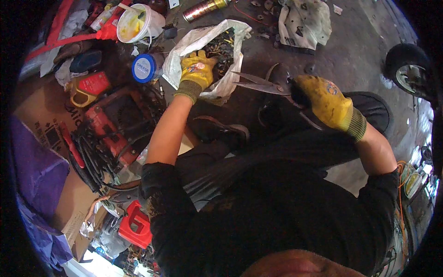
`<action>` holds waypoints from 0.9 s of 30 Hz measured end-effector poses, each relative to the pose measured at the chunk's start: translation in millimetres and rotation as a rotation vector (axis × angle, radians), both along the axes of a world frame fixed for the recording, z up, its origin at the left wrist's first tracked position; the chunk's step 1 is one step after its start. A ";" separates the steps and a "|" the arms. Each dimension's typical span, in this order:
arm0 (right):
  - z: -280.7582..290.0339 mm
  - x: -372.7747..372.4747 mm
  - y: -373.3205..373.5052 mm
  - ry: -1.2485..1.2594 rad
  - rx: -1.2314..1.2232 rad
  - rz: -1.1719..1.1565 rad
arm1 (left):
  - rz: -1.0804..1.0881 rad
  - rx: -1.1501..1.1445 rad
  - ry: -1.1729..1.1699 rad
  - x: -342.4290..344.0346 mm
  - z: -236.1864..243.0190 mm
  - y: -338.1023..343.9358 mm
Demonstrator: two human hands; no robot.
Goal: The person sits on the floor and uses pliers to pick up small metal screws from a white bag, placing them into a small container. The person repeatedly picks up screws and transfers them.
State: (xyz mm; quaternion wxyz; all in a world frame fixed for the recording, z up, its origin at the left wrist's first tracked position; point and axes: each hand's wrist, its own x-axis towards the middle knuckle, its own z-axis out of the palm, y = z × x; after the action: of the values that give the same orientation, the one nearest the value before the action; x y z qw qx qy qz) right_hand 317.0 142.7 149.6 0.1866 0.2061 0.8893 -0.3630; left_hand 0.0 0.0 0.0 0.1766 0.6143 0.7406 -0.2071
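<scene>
Both my hands wear yellow work gloves with knitted cuffs. My left hand (197, 71) is at the mouth of a white woven sack (182, 48), its fingers bent over the sack's left side and closed on the fabric; the fingertips are partly hidden. Inside the sack lies a heap of small dark and brassy pieces (222, 46). To the right, my right hand (323, 99) is closed around the dark handles of large metal shears (264, 86). The parted blades point left toward the sack, a little apart from it.
A blue-lidded tub (144, 68), a white bucket (152, 23) and a spray can (205, 8) stand or lie around the sack. Left are a red machine (110, 124), black cables (87, 157) and a yellow-and-red bottle (90, 89). A wheel (408, 71) is far right; a dirty cloth (304, 23) lies beyond.
</scene>
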 end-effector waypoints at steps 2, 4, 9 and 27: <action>-3.8 4.4 -1.3 0.073 0.038 0.016 | 0.009 -0.028 -0.002 2.6 5.7 4.1; -6.7 8.0 1.0 0.129 0.045 -0.013 | -0.059 0.016 0.015 -5.6 12.0 1.2; 14.2 8.4 0.3 -0.007 0.041 -0.006 | -0.053 0.113 -0.049 -27.3 -10.6 -49.4; 30.2 -12.7 3.1 -0.227 -0.024 -0.002 | 0.157 0.276 -0.037 20.0 -11.9 -20.7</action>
State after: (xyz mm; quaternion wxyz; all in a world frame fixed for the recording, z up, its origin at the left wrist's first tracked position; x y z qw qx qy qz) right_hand 304.4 145.7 179.9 0.2879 0.2446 0.8579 -0.3482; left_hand 20.0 -20.7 -11.9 0.1197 0.5766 0.8045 -0.0776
